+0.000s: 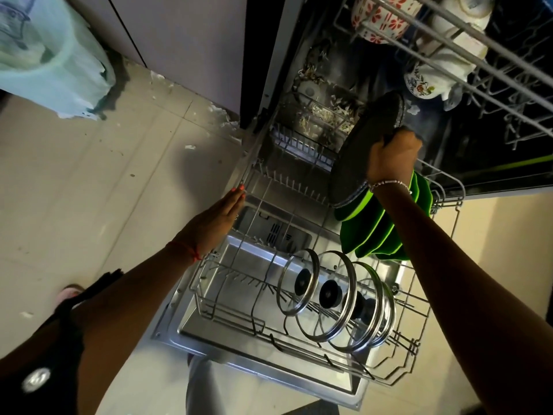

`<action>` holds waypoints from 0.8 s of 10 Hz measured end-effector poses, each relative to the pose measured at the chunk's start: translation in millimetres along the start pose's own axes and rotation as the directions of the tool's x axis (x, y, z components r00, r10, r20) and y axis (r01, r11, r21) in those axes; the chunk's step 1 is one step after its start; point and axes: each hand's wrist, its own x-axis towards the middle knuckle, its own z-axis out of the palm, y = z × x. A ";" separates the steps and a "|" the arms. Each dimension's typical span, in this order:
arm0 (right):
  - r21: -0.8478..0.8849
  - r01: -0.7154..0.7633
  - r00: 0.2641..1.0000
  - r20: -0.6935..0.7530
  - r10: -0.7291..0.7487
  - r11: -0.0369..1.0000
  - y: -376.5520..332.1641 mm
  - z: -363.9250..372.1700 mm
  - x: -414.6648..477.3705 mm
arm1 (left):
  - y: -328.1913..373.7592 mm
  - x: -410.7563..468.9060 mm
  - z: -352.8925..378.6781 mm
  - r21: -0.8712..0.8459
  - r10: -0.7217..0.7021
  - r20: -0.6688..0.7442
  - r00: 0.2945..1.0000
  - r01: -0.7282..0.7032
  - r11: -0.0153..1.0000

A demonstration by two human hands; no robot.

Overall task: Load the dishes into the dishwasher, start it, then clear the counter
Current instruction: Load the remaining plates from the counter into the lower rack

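At centre right of the frame the right hand [392, 157] grips the rim of a dark, speckled round flat pan [356, 157]. The pan stands on edge in the grey wire lower rack [194, 284], its span slanting toward the upper right and its face turned left. Bright green plates [368, 232] stand just below it (contact unclear), and bare tines lie open to its left. The left hand [218, 217], fingers straight, rests on the rack's left rim.
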 end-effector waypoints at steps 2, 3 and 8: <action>-0.040 -0.011 0.996 0.087 0.014 0.999 -1.4 11.3 -4.8 | 3.4 -1.9 -10.7 0.477 0.262 -0.056 0.963 -0.205 0.855; -0.050 0.020 0.995 0.095 -0.015 0.999 -2.6 18.6 -6.7 | 1.8 -2.7 -13.4 0.476 0.274 -0.064 0.960 -0.212 0.854; -0.171 0.079 0.960 0.278 -0.028 0.982 -1.2 71.9 -18.9 | 3.3 -4.7 -3.9 0.311 0.178 -0.106 0.978 -0.138 0.940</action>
